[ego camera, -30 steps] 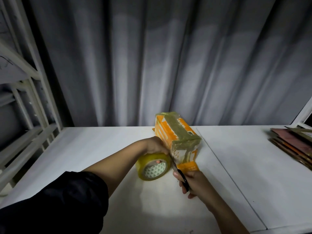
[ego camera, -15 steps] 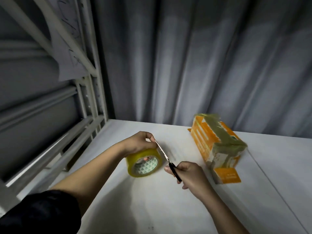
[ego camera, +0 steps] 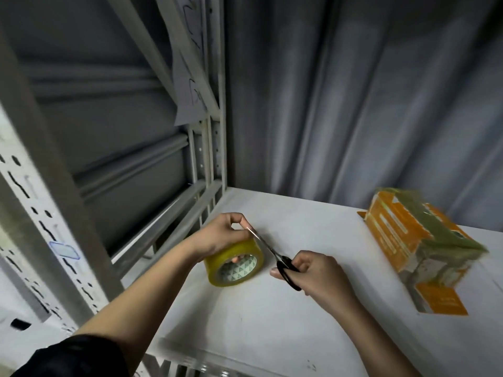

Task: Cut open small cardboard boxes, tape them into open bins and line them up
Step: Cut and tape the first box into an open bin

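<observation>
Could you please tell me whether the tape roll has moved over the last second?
Yes. The tape roll has shifted left, away from the orange box, which it sat right beside a second ago; now a clear gap separates them.

Left hand (ego camera: 223,235) reaches forward, forearm bare below a dark sleeve (ego camera: 68,357), thumb and forefinger pinched together. Right hand (ego camera: 313,273) has its fingers curled round black scissors (ego camera: 275,257).
</observation>
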